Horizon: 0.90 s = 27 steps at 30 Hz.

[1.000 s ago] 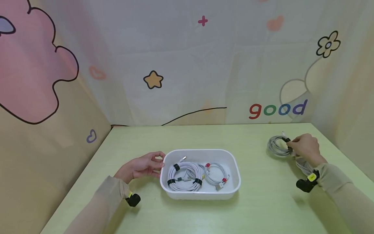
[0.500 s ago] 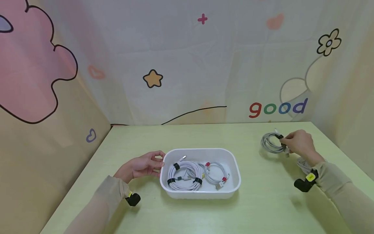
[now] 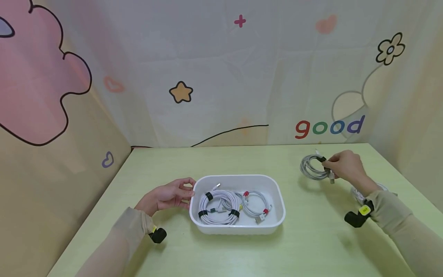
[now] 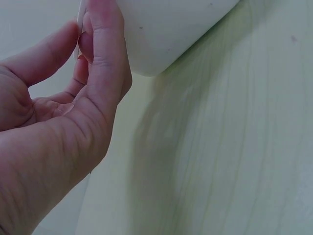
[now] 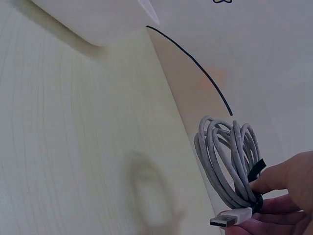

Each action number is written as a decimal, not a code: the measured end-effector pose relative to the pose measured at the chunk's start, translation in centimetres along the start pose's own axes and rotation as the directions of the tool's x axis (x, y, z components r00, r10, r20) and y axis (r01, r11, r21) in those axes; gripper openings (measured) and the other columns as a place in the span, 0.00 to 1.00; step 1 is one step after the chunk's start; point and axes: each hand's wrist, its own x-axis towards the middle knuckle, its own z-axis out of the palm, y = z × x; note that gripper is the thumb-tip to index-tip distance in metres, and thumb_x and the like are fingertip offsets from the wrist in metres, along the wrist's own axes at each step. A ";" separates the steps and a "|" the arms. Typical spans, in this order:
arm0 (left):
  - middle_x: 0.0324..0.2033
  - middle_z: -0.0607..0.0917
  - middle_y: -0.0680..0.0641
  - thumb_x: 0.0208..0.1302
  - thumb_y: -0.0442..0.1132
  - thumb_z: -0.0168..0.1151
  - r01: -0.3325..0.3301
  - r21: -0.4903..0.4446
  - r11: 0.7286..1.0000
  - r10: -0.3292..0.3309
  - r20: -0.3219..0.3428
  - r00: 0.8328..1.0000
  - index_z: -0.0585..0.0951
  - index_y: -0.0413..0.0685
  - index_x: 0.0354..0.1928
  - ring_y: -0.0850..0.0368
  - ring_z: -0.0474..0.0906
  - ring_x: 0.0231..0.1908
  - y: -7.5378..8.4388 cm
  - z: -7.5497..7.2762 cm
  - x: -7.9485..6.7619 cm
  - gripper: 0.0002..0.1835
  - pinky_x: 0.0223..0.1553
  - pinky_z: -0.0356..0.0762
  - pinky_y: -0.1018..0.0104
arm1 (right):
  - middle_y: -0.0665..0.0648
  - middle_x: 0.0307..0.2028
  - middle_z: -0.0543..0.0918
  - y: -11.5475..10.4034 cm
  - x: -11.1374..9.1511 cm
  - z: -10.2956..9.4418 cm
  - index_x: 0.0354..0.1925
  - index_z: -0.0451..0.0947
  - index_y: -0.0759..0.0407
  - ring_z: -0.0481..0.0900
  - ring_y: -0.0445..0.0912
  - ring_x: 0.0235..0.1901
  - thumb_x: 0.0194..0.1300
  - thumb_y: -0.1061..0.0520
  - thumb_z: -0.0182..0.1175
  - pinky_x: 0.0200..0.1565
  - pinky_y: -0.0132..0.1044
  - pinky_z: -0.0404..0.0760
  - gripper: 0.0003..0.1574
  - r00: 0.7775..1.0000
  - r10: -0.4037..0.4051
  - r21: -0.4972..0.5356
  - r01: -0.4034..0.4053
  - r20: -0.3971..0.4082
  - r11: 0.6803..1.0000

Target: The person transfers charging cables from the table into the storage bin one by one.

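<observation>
Looks partway through, to judge by the spread of cables between the white plastic bin (image 3: pixel 238 230) and the pale green worktop (image 3: pixel 304 246). Shows as done, inside the bin, a large white cable coil (image 3: pixel 219 221) with black straps and, just to its right, a smaller cable coil (image 3: pixel 246 207) with red ties. Hints also at a third coil, mostly hidden among these, with a bit of yellow; impossible to count for certain.

Holds in the right hand (image 3: pixel 347 167) a grey USB cable coil (image 5: pixel 239 156), pinched between thumb and fingers at its black strap (image 5: pixel 257 171), with the USB-A plug (image 5: pixel 231 218) sticking out free. Hangs lifted above the worktop, over its own shadow, to the right of the bin and well apart from it; so counts as in progress, not yet inside.

Grips the bin's left end with the left hand (image 3: pixel 173 195), rim caught between thumb and fingers, apparently to steady it upright on the worktop.

Leaves at least one more pale cable coil (image 3: pixel 357 195) on the worktop, partly hidden by the right sleeve (image 3: pixel 391 211); too covered to tell its plug. Seems around or past halfway, with only the held coil and this one visibly outside the bin.
</observation>
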 end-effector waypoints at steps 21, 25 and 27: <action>0.38 0.82 0.50 0.69 0.29 0.53 0.003 -0.013 1.000 -0.003 0.010 1.000 0.68 0.48 0.47 0.59 0.80 0.36 0.2 0.1 0.0 0.10 0.39 0.84 0.63 | 0.55 0.23 0.85 -3.7 -0.7 0.1 0.43 0.81 0.75 0.80 0.41 0.20 0.63 0.55 0.61 0.24 0.34 0.81 0.21 0.998 -0.050 0.028 0.049 0.045 0.998; 0.38 0.81 0.50 0.69 0.29 0.53 -0.001 -0.011 1.000 0.001 0.013 1.000 0.68 0.47 0.47 0.59 0.80 0.36 0.2 0.2 0.0 0.10 0.38 0.85 0.63 | 0.55 0.24 0.85 -4.3 -0.9 0.2 0.43 0.80 0.75 0.80 0.42 0.21 0.63 0.55 0.60 0.25 0.33 0.81 0.21 0.997 -0.051 0.026 0.050 0.063 0.998; 0.38 0.81 0.50 0.69 0.29 0.53 -0.001 -0.010 1.000 0.001 0.012 1.000 0.68 0.47 0.47 0.59 0.81 0.36 0.2 0.2 0.0 0.10 0.38 0.85 0.63 | 0.56 0.24 0.85 -4.7 -0.9 0.2 0.44 0.80 0.75 0.79 0.42 0.21 0.63 0.55 0.60 0.25 0.32 0.81 0.22 0.996 -0.053 0.028 0.051 0.071 0.998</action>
